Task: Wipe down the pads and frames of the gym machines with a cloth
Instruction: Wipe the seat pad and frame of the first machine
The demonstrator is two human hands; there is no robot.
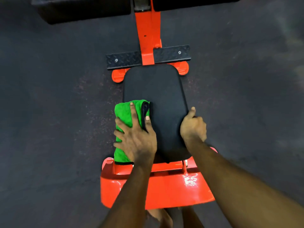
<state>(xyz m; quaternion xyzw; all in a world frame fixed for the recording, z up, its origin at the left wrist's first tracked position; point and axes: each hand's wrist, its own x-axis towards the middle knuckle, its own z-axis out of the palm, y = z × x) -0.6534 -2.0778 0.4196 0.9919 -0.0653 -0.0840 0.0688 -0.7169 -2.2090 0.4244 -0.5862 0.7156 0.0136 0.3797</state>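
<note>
- Dark speckled rubber floor (pixel 49 112) all round; blurred toward the right edge.
- Top left: black padded block (pixel 85 9), cut off by the frame, hard to identify.
- Green cloth (pixel 122 112) folded, black hem, draped over the left edge of the black seat pad (pixel 156 89), near end.
- Left hand (pixel 136 139) flat on cloth, fingers spread, thumb on the hem; covers much of the cloth.
- Orange frame (pixel 148 30) runs up centre under the pad; black tread-plate crossbar (pixel 148 57) across it; glossy orange base (pixel 156 190) at bottom, partly hidden by forearms.
- Right hand (pixel 193 127) clamped on the pad's right edge, thumb up along the edge, fingers curled under, tips hidden.
- No containers visible.
</note>
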